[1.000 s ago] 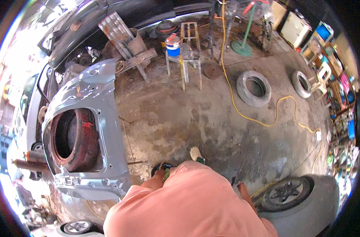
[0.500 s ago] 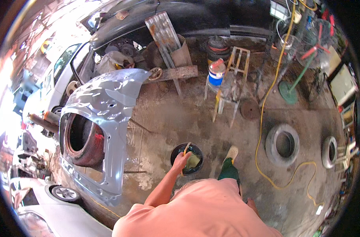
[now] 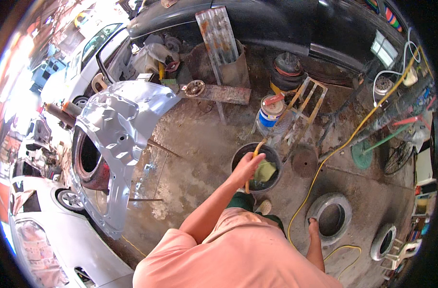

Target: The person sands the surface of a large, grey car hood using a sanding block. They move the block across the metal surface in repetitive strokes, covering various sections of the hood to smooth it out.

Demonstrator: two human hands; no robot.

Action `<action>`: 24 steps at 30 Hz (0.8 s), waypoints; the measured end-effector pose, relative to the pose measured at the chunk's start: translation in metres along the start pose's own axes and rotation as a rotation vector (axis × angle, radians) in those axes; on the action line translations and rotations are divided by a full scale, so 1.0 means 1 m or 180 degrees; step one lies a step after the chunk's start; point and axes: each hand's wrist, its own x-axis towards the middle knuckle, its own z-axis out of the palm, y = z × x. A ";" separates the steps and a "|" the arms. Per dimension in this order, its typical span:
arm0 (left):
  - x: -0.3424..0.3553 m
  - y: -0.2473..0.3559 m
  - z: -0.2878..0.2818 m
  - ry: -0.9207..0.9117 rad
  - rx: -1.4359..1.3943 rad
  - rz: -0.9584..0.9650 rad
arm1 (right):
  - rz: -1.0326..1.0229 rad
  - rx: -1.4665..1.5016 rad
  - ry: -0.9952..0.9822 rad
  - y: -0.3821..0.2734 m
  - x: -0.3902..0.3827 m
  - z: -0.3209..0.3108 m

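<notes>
My left hand (image 3: 247, 168) is closed round the yellow handle (image 3: 259, 148) of a black bucket (image 3: 236, 157), in front of my body. A yellowish-green sponge or cloth (image 3: 265, 171) shows inside the bucket; whether there is water below it is hard to make out. My right hand (image 3: 313, 223) hangs low at my side and overlaps the rim of a grey tyre (image 3: 344, 205) in the picture. Its fingers are too small to read.
A metal car body panel (image 3: 151, 105) stands at left, propped by a tyre (image 3: 95, 178). Ahead, a paint can (image 3: 271, 109) stands on a worn stool or chair frame (image 3: 311, 98). A yellow cable (image 3: 341, 146) crosses the floor at right. Cars stand at left.
I have moved forward and the view has turned. The bucket, still in my left hand, is now nearer the stool. My right forearm and hand have come into fuller view.
</notes>
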 end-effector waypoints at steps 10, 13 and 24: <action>0.175 0.052 0.075 -0.0580 -0.0209 -0.0192 | -0.0178 0.0372 0.0035 -0.181 0.011 0.036; 0.199 0.060 0.081 -0.0731 -0.0138 -0.0335 | -0.0788 0.0305 -0.0037 -0.203 -0.014 0.040; 0.230 0.078 0.090 -0.0769 -0.0187 -0.0282 | -0.1067 -0.0002 -0.0659 -0.372 0.030 0.023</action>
